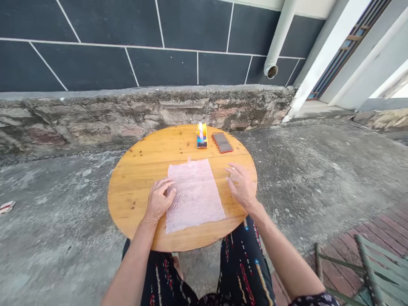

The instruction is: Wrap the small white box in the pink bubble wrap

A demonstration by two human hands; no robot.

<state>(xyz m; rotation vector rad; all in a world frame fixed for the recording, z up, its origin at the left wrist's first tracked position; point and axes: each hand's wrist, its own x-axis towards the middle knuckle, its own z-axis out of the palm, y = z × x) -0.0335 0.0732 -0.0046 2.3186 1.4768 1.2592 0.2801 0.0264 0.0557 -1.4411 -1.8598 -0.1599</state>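
Past the patterned trousers (242, 263), the left hand (158, 201) rests half-curled, gripping nothing, on the left edge of the pink bubble wrap sheet (195, 195), which lies flat mid-surface (140, 170). The right hand (242, 185) is spread open and empty just beside its right edge. Smoothing likely goes best with flat palms pressing outward.

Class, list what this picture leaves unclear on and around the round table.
Head view:
- Dark slab: pixelated blur, unidentifiable.
- Colourful item: too small to name.
- Left hand: its back hides any grip on the sheet.
- Chair: cut by the frame's corner.
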